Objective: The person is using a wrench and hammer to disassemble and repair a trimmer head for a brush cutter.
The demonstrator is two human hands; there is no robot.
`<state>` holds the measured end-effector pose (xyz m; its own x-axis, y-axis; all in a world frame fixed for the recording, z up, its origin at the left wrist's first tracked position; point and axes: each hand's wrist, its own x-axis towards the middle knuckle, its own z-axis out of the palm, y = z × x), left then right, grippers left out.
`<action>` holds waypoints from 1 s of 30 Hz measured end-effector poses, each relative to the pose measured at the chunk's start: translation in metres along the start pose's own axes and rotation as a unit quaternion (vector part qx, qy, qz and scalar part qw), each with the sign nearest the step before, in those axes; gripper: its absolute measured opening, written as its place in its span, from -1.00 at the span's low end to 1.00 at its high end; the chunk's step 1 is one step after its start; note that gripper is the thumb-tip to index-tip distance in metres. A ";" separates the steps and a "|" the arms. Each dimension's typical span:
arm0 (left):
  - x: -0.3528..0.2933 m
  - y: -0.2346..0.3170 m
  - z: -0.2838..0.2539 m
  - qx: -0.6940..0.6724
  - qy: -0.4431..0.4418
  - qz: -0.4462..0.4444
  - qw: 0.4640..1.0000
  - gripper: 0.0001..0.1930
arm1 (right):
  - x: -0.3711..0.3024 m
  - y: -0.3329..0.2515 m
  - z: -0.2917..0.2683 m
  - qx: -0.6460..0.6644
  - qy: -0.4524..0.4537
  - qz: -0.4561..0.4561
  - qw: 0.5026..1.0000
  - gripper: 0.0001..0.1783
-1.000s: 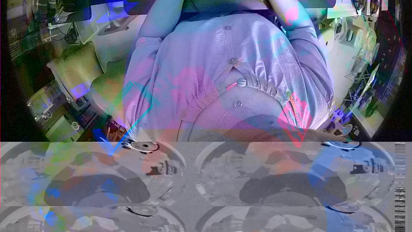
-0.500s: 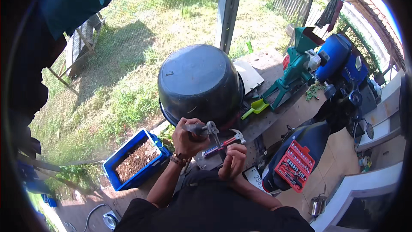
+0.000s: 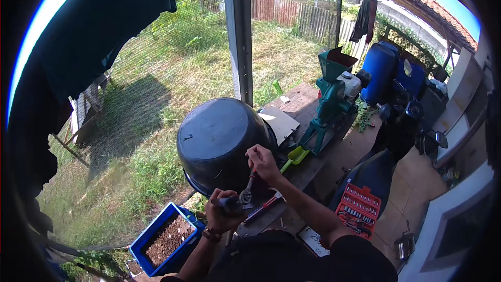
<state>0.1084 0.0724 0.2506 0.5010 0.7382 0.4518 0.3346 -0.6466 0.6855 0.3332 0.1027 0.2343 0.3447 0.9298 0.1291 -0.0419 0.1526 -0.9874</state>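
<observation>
Left hand (image 3: 222,212) grips a metal part (image 3: 245,197); right hand (image 3: 264,163) a red-handled tool (image 3: 252,176).
A slipping tool might jab the left hand, toward the surface's (image 3: 303,94) near edge.

In front of the upturned black tub (image 3: 214,133), our left hand (image 3: 222,219) grips a grey metal part (image 3: 232,203), while our right hand (image 3: 264,164) holds a red-handled tool (image 3: 252,178) slanting down to it; right of the tub we see a green scoop (image 3: 296,156) and green machine (image 3: 325,105), nearer us and leftward a blue crate (image 3: 179,251)
</observation>
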 end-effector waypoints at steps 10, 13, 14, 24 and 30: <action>0.005 -0.024 0.043 -0.044 0.019 -0.013 0.999 -0.49 | 0.011 -0.089 0.085 -0.144 -0.219 -0.165 0.951 -0.55; 0.002 -0.044 0.043 0.071 0.017 0.038 0.997 -0.53 | -0.018 -0.106 0.099 -0.242 -0.237 -0.252 0.907 -0.53; 0.005 -0.045 0.043 0.072 0.020 0.037 0.997 -0.53 | -0.030 -0.106 0.097 -0.316 -0.208 -0.312 0.871 -0.53; 0.041 -0.008 0.020 0.072 0.036 -0.008 0.997 -0.66 | -0.134 -0.033 0.068 -0.095 -0.021 -0.392 0.915 -0.74; 0.024 -0.012 0.006 0.051 0.053 -0.014 0.997 -0.63 | -0.149 -0.012 0.060 0.003 0.127 -0.420 0.898 -0.68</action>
<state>0.1214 0.0967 0.2493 0.4054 0.7688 0.4945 0.4290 -0.6377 0.6397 0.2260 -0.0179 0.2320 0.4593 0.3790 0.8034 0.3278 0.7683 -0.5498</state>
